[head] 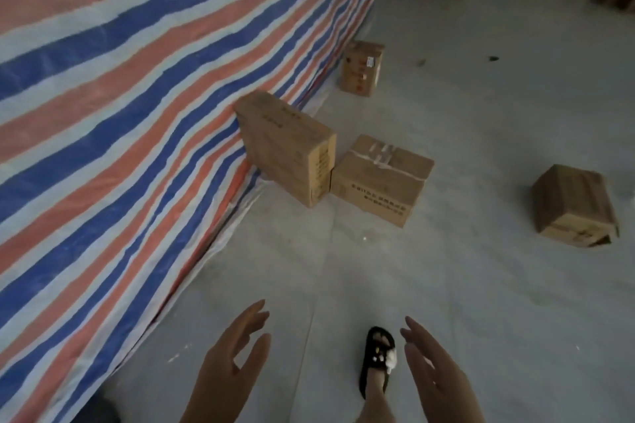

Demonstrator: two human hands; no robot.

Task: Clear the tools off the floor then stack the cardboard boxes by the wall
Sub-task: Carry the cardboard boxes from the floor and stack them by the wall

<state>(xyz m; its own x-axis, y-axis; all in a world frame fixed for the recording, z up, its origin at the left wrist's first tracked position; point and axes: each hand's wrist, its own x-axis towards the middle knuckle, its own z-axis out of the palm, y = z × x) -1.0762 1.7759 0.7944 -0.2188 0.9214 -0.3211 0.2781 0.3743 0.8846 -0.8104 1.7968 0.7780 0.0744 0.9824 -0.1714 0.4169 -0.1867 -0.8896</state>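
Cardboard boxes: four lie on the pale floor in the head view, none on top of another, so by the look of it the stacking is not yet begun.
Tall box: stands on edge with its back against the striped tarpaulin that hangs as the wall; it looks already parked where a stack would go.
Taped box: sits flat, touching the tall box's right side, tape across its top; probably the handiest base or next lift.
Far box: upright at the foot of the tarpaulin, well apart from the pair.
Tipped box: lies tilted out on the open floor to the right, far from the wall, one flap loose at its lower corner; it will need carrying over.
Tools: none plainly visible on the near floor; the dim clutter along the far wall is too blurred to name.
Left hand: empty, fingers spread and relaxed, palm turned inward.
Right hand: empty as well, fingers straight, palm facing the left, as if readied to take a box by both sides.
Sandalled foot: planted between the hands, pointing toward the pair of boxes.
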